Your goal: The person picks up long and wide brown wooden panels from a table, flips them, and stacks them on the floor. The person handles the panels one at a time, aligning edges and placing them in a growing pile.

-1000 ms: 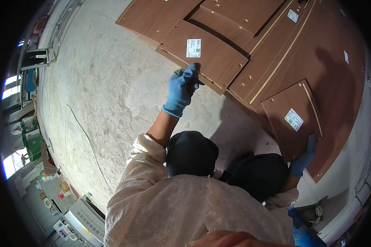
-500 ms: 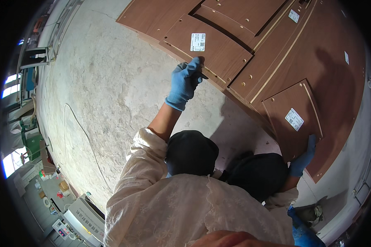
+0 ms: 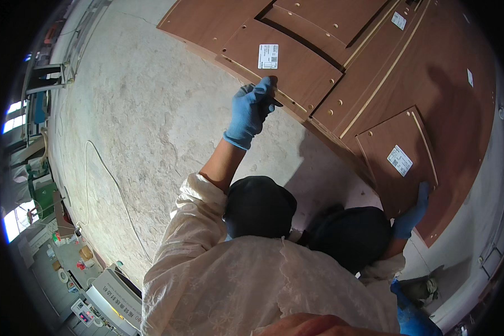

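My left hand (image 3: 251, 111), in a blue knit glove, is at the near edge of a brown wood-grain panel (image 3: 297, 61) that bears a white label (image 3: 268, 56). Its fingers are bent over the edge, and the thumb points along it. At the right, my gloved right hand (image 3: 413, 217) grips the lower right edge of a smaller brown panel (image 3: 378, 168). This panel also carries a white label (image 3: 399, 161) and lies askew on a large brown board (image 3: 448, 134). Part of the right hand is hidden behind my dark-clothed knee (image 3: 350, 238).
More drilled brown panels (image 3: 333, 17) lie stacked at the far side. A pale cable (image 3: 109, 173) runs over the rough concrete floor (image 3: 145, 95) on the left. A grey-white machine (image 3: 115, 299) stands at the lower left, and metal racking (image 3: 50, 78) at the far left.
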Motion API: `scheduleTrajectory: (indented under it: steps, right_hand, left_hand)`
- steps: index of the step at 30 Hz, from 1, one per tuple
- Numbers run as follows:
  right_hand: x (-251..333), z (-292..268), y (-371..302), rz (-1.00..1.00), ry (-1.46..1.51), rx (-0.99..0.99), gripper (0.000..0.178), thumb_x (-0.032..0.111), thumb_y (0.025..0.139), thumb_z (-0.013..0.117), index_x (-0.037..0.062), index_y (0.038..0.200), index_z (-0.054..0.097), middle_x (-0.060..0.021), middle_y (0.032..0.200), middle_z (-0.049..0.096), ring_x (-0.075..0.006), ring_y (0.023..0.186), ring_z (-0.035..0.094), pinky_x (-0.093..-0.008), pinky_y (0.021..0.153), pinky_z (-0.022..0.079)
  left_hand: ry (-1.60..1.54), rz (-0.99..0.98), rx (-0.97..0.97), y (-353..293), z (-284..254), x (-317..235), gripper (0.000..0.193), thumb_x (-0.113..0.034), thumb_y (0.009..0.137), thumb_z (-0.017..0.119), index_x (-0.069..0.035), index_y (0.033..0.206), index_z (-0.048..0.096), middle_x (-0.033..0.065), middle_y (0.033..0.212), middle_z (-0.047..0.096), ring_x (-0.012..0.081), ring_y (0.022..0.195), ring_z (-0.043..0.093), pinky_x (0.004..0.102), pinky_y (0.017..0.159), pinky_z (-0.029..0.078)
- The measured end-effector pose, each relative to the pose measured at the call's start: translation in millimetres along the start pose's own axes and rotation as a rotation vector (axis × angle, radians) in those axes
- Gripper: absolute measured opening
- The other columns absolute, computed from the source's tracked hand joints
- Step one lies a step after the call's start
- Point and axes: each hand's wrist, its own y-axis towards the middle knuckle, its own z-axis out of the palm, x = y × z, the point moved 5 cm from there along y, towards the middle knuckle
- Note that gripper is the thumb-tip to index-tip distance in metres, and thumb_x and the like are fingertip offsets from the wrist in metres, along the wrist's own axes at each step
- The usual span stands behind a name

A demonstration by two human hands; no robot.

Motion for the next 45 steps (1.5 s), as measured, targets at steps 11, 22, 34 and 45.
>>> scheduleTrajectory:
  steps: [11,22,34,45]
  right_hand:
    - [41,10,23,-0.164,-0.293,-0.031,0.046,0.020,0.102,0.059,-0.0033,0.141,0.055,-0.0137,0.136,0.061,-0.0219,0.119,0.061,-0.0348,0.099,0.053]
    - [54,208,18,-0.602,-0.634,0.450,0.039,0.018,0.095,0.070,-0.0025,0.128,0.066,-0.0096,0.123,0.067,-0.0214,0.112,0.062,-0.0341,0.097,0.050]
    - [-60,360,-2,0.231,-0.087,0.524,0.053,0.029,0.082,0.085,0.0018,0.123,0.066,-0.0076,0.118,0.066,-0.0186,0.106,0.061,-0.0341,0.090,0.051]
    - [7,359,-45,-0.705,-1.346,0.496,0.050,0.034,0.092,0.062,0.0001,0.126,0.050,-0.0238,0.124,0.064,-0.0409,0.097,0.070,-0.0546,0.081,0.056]
  left_hand:
    - [0.163,0.373,0.004,10,-47,-69,0.032,-0.024,0.099,0.066,0.003,0.115,0.073,0.0041,0.087,0.070,0.0086,0.059,0.052,0.0224,0.052,0.039]
    - [1.295,0.934,-0.106,145,-162,-152,0.044,-0.015,0.094,0.069,-0.004,0.136,0.063,0.0142,0.127,0.071,0.0254,0.114,0.070,0.0328,0.096,0.056]
    - [0.732,0.699,-0.034,127,-154,-165,0.025,-0.006,0.091,0.072,0.009,0.110,0.067,0.0178,0.102,0.073,0.0306,0.092,0.074,0.0377,0.084,0.063]
    - [0.341,0.719,-0.272,57,-139,-142,0.032,-0.013,0.098,0.071,0.004,0.125,0.064,0.0086,0.112,0.070,0.0151,0.096,0.067,0.0288,0.088,0.056]
